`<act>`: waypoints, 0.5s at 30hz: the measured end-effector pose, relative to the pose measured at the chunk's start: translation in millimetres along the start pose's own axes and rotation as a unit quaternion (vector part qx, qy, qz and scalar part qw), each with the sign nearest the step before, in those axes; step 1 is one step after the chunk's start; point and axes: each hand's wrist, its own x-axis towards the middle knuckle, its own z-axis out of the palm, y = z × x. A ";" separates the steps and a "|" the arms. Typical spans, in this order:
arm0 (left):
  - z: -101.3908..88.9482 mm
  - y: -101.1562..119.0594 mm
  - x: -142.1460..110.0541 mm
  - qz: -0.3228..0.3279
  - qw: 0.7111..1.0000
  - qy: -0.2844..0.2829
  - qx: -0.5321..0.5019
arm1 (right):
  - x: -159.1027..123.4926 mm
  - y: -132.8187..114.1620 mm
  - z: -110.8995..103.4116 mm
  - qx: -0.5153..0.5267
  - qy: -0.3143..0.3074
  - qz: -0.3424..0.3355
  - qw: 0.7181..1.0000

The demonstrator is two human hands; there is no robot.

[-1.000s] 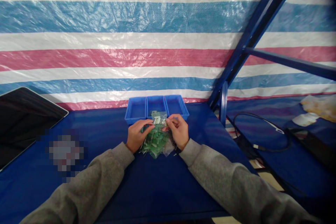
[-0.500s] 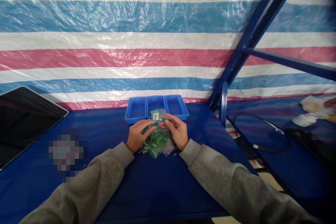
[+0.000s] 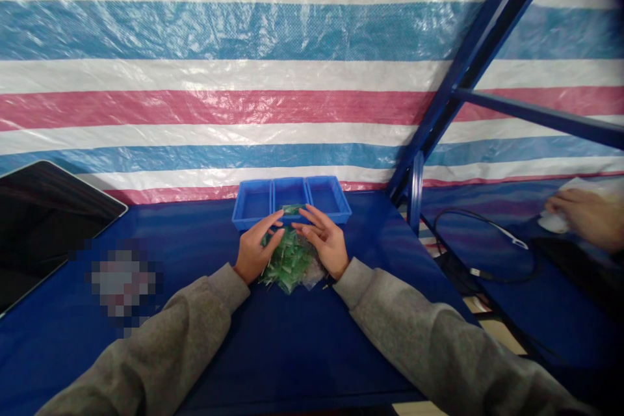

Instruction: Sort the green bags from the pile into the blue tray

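Observation:
My left hand (image 3: 256, 247) is over the left side of a loose pile of small green plastic packets (image 3: 288, 263), its thumb and index finger apart. Facing it from the right, my right hand (image 3: 327, 244) has its fingers spread and slightly bent. Between the fingertips of both hands, at the front of the middle blue bin (image 3: 290, 188), is one small green packet (image 3: 292, 209); whether a finger touches it I cannot tell. Thin pale pieces poke out around the pile. A clear bag (image 3: 313, 275) is at its right edge, partly under my right hand.
Blue bins stand to the left (image 3: 254, 198) and right (image 3: 327, 195) of the middle one. A dark screen (image 3: 43, 227) and a blurred-out item (image 3: 121, 283) are at left. At right are a blue frame post (image 3: 458, 78), a black cable (image 3: 480, 211) and another person's hand (image 3: 587, 211) on a white object.
The packet held up with its white label showing now appears flatter, near the middle bin's front. My fingers have spread and moved slightly forward. Another person's hand has come in at right.

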 end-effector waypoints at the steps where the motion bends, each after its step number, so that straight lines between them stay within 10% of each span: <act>1: 0.0 -0.1 0.0 0.000 1.000 -0.001 0.000 | 0.1 -0.2 -0.1 0.000 -0.003 -0.003 1.000; 10: 0.3 0.8 0.5 0.007 1.000 0.006 -0.004 | -3.8 -1.7 1.4 -0.115 0.041 -0.059 0.991; 15: 1.6 0.8 0.5 0.016 1.000 0.017 0.002 | -6.9 -8.7 -0.2 -0.320 0.054 -0.144 0.935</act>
